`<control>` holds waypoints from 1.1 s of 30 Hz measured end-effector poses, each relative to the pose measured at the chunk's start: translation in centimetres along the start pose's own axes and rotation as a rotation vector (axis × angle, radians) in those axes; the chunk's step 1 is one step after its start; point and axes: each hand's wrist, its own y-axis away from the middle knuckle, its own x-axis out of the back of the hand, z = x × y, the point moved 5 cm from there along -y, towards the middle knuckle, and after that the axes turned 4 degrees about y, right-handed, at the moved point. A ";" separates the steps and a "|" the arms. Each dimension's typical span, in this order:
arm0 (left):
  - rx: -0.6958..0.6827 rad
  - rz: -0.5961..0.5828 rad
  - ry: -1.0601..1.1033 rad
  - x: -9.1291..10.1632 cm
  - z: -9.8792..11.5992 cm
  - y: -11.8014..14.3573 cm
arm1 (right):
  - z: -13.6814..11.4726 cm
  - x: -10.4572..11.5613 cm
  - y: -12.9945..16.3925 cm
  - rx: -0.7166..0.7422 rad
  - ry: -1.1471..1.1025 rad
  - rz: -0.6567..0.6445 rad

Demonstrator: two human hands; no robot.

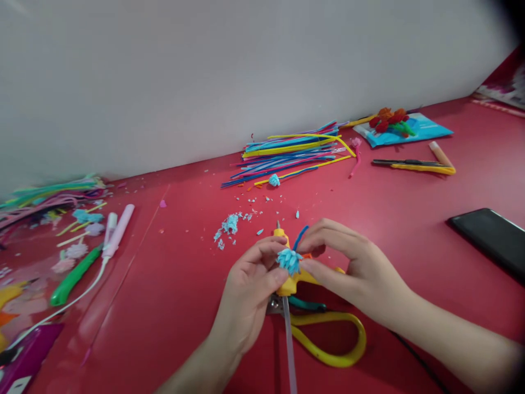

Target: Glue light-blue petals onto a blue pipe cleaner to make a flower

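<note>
My left hand [250,287] and my right hand [348,262] meet over the red table [176,306], both pinching a small light-blue fuzzy flower [289,260] made of pipe cleaner. A blue pipe-cleaner stem [301,236] curls up behind it by my right fingers. Directly under my hands lies a yellow glue gun [292,282] with its nozzle pointing away and a clear glue stick [289,345] sticking out toward me. Yellow-handled scissors [332,339] lie below the hands.
A pile of coloured pipe cleaners [287,153] lies by the white wall. Blue fluff scraps [229,225] dot the table. A black phone [492,238] sits right. A yellow knife [414,165] and blue packet with red flowers [397,127] are far right. Pens and cleaners [82,241] crowd the left.
</note>
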 end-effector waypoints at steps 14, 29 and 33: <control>-0.003 0.036 -0.062 -0.2 0.6 0.5 | 1.2 -0.5 0.3 -0.355 -0.374 -0.081; -0.045 0.084 -0.105 -0.5 1.0 0.5 | 1.3 -0.8 0.4 -0.390 -0.429 -0.123; -0.054 0.071 -0.108 -0.5 1.0 0.4 | 1.5 -0.9 0.6 -0.404 -0.458 -0.132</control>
